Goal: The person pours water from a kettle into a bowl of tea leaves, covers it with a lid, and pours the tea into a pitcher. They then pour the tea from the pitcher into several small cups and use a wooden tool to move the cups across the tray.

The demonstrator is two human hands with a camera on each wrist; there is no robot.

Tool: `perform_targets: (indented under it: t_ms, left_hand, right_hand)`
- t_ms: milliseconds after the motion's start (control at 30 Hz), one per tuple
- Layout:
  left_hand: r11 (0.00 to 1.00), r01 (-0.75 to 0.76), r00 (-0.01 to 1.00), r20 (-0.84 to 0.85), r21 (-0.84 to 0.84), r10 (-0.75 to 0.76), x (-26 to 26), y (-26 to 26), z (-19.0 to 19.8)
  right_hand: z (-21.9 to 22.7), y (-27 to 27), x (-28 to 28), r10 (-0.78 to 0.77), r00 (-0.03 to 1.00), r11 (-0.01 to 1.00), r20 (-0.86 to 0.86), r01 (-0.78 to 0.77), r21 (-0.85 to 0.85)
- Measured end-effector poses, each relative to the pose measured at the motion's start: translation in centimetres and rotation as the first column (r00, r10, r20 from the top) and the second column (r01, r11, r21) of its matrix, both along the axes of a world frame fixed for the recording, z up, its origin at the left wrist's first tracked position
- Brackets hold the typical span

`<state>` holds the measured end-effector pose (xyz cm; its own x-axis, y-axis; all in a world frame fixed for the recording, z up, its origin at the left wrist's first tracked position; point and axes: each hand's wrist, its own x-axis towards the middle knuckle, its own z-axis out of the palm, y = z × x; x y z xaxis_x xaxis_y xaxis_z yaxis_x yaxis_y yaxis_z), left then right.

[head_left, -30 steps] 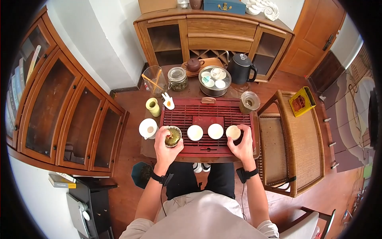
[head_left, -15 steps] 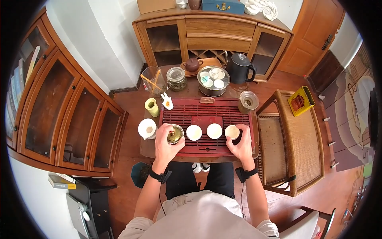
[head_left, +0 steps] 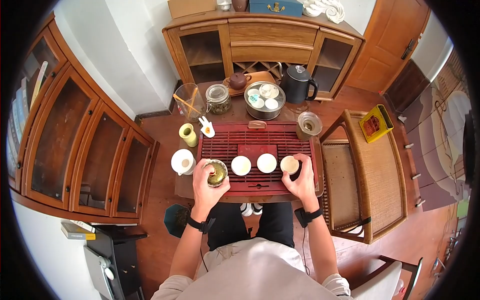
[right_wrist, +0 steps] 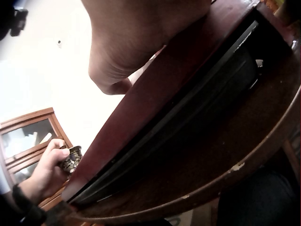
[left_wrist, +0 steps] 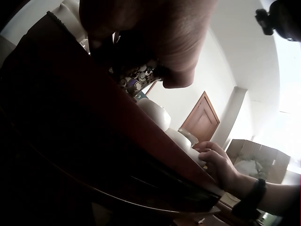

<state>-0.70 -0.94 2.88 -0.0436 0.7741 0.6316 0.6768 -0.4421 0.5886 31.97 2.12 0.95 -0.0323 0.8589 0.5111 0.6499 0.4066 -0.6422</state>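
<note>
My left hand [head_left: 205, 190] grips a lidded tea bowl [head_left: 218, 176] at the left front of the red slatted tea tray [head_left: 237, 189], a finger on its lid knob. Dark swirling patterns cover the bowl's side in the left wrist view; its lid looks greenish gold from above. At the right front, my right hand [head_left: 301, 186] holds a small white cup [head_left: 288, 164] between thumb and fingers. Two more white cups [head_left: 241, 165] with pale insides stand between the hands. Palm and fingers hide most of the right cup in the right wrist view.
Left of the tray are a white pitcher [head_left: 182, 162], a green vase [head_left: 187, 134] and a white hand figurine [head_left: 206, 128]. Behind it stand a glass jar [head_left: 218, 100], a steel basin [head_left: 265, 107] with cups and a black kettle [head_left: 298, 86]. A glass strainer vessel [head_left: 309, 126] stands back right.
The lidded bowl in my left hand shifts slightly and its lid changes angle. My right hand stays at the right cup. The head view drifts a little.
</note>
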Motion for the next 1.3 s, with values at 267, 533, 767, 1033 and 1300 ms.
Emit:
perform_targets:
  t_ms: [267, 533, 767, 1033, 1300]
  left_hand:
    - [1.0, 0.002, 0.999, 0.033, 0.024, -0.003, 0.2, -0.2, -0.4]
    - [0.999, 0.011, 0.999, 0.044, 0.032, -0.012, 0.2, -0.1, -0.5]
    - [0.999, 0.016, 0.998, 0.058, 0.029, -0.018, 0.1, -0.2, -0.3]
    - [0.999, 0.021, 0.997, 0.074, 0.029, -0.023, 0.2, -0.2, -0.3]
    - [1.0, 0.015, 0.998, 0.061, 0.016, -0.016, 0.2, -0.2, -0.3]
  right_hand:
    - [1.3, 0.0, -0.2, -0.039, 0.978, 0.987, 0.204, 0.006, 0.159]
    - [6.6, 1.1, -4.0, 0.11, 0.892, 0.987, 0.439, -0.151, 0.059]
    - [5.8, 2.8, -4.8, 0.234, 0.802, 0.972, 0.549, -0.209, -0.109]
    - [7.4, 1.8, -5.0, 0.211, 0.789, 0.978, 0.577, -0.174, -0.119]
    - [6.3, 3.4, -9.1, 0.359, 0.78, 0.924, 0.513, -0.375, -0.076]
